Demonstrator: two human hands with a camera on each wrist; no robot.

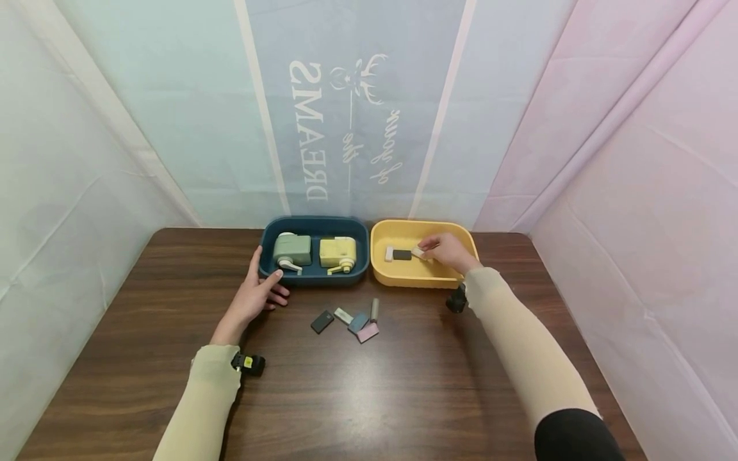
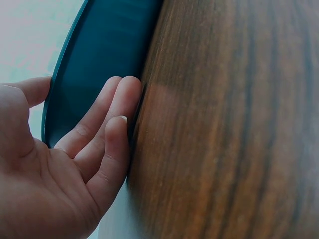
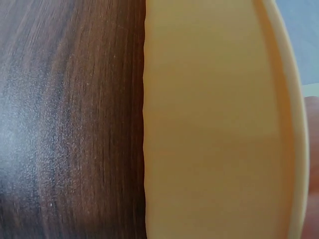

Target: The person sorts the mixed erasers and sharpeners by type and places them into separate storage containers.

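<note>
My right hand (image 1: 448, 251) reaches into the yellow tray (image 1: 418, 282) and pinches a small white block (image 1: 418, 253) close to its floor. Beside that block lie a dark block (image 1: 401, 255) and another whitish block (image 1: 389, 254). In the right wrist view the tray's side wall (image 3: 214, 119) hides most of the hand. At the left front corner of the dark blue tray (image 1: 311, 280), my left hand (image 1: 256, 294) rests with fingers extended. The left wrist view shows its fingertips against the outer wall (image 2: 99, 55).
The blue tray holds a green crank-handled box (image 1: 294, 250) and a yellow crank-handled box (image 1: 338, 253). On the table before the trays lie a black block (image 1: 322, 321), a whitish block (image 1: 343, 315), a blue block (image 1: 358, 323), a pink block (image 1: 368, 332) and a grey block (image 1: 375, 310).
</note>
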